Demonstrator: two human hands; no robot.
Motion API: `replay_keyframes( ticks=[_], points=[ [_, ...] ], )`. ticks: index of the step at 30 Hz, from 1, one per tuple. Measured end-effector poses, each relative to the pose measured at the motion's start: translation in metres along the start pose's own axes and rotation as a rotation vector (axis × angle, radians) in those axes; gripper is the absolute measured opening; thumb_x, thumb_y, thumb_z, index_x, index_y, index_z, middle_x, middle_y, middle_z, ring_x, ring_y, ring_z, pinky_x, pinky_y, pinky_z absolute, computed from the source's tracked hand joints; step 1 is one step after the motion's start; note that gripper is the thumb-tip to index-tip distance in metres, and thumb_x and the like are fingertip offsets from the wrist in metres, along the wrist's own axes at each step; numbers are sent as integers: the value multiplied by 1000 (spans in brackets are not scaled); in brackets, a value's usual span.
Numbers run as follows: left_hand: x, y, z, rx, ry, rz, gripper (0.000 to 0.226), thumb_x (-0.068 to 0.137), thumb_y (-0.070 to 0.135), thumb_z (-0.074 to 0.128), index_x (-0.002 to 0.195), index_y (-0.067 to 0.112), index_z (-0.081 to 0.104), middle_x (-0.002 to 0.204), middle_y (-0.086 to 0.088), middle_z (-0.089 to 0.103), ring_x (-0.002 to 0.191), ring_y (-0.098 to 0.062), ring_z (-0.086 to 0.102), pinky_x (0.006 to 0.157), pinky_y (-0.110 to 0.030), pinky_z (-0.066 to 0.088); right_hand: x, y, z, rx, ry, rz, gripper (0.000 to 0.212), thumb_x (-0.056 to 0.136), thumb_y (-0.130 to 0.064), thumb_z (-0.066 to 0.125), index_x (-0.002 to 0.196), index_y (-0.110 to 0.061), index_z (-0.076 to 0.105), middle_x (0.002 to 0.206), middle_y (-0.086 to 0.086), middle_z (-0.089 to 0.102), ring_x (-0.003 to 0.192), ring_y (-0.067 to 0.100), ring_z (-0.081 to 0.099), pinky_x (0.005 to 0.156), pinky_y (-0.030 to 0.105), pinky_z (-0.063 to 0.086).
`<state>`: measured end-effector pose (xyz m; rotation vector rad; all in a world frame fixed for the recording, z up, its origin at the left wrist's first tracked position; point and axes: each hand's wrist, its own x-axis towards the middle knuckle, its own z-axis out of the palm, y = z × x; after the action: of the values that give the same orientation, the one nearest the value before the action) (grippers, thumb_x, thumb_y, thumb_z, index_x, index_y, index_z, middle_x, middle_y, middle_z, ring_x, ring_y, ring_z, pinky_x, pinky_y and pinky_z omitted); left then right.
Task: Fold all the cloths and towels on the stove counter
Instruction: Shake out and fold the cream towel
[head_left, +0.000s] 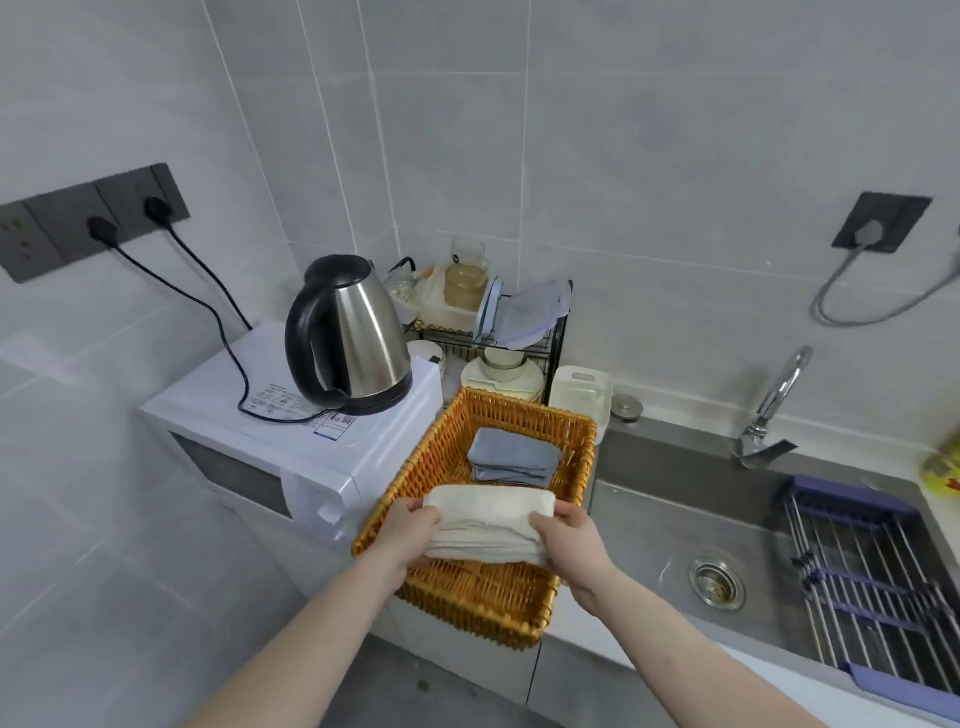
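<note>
Basket sits between microwave (kettle on top) and sink.

Your fingers hide both ends of the folded white towel. Towel covers part of the wicker basket floor. Yellow object cut off at right edge; microwave label text unreadable.
</note>
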<state>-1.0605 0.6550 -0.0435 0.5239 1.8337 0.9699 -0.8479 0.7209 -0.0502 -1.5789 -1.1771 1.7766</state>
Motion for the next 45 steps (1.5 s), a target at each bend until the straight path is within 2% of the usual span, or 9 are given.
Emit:
replay_keyframes(
  ticks=[5, 11, 21, 26, 30, 37, 41, 43, 45],
  points=[
    [63, 2, 3, 90, -5, -59, 39, 93, 17, 52, 131, 17, 61, 112, -8, 68, 102, -28, 66, 94, -48, 57, 49, -10, 19, -139, 18, 89, 60, 97, -34, 59, 151, -22, 35, 128, 1, 52, 109, 25, 58, 84, 45, 62],
    [101, 17, 20, 243, 22, -97, 50, 99, 18, 49, 148, 18, 41, 129, -6, 54, 114, -24, 53, 96, -37, 46, 96, -11, 23, -265, 4, 144, 55, 99, -24, 54, 151, -16, 34, 102, -6, 47, 99, 22, 58, 72, 35, 64],
    [173, 9, 47, 277, 55, -154, 48, 102, 13, 41, 149, 17, 40, 134, -10, 55, 105, -23, 51, 101, -40, 45, 156, -7, 37, -346, 94, 228, 40, 95, -15, 46, 134, -11, 52, 108, 2, 62, 106, 27, 65, 92, 42, 60],
    [199, 13, 52, 309, 26, -119, 43, 100, 12, 44, 143, 19, 44, 113, -3, 55, 98, -21, 55, 86, -35, 47, 168, -3, 42, -314, 180, 259, 45, 94, -12, 46, 138, -6, 51, 122, 7, 62, 114, 27, 63, 99, 37, 56],
    [212, 11, 49, 333, -49, -78, 43, 99, 13, 47, 142, 18, 45, 113, -2, 57, 98, -19, 57, 83, -32, 46, 169, 4, 50, -296, 266, 182, 56, 92, -11, 51, 148, -10, 45, 135, 6, 62, 124, 26, 58, 105, 31, 47],
    [218, 2, 42, 407, -139, -84, 49, 102, 24, 49, 149, 17, 39, 126, -3, 58, 105, -21, 59, 88, -33, 50, 172, 18, 52, -332, 344, 200, 49, 99, -21, 55, 147, -13, 48, 131, 8, 63, 122, 29, 59, 109, 40, 47],
    [207, 4, 49, 399, -75, 29, 63, 104, 24, 51, 159, 20, 22, 155, -6, 43, 137, -28, 49, 110, -40, 46, 166, 19, 63, -462, 387, 66, 59, 102, -26, 49, 157, -17, 27, 150, 11, 46, 137, 30, 46, 118, 42, 37],
    [196, 5, 51, 388, -25, 160, 57, 102, 20, 55, 154, 21, 32, 153, -2, 43, 139, -23, 45, 114, -37, 41, 156, 22, 72, -622, 383, -40, 65, 102, -22, 46, 159, -20, 15, 161, 9, 23, 147, 32, 29, 123, 45, 26],
    [186, 3, 48, 434, 2, 356, 44, 99, 15, 58, 140, 25, 47, 145, 6, 46, 134, -14, 44, 114, -33, 42, 147, 25, 80, -767, 374, -145, 64, 97, -11, 43, 156, -22, 20, 163, 4, 12, 148, 33, 19, 123, 44, 23]
  ],
)
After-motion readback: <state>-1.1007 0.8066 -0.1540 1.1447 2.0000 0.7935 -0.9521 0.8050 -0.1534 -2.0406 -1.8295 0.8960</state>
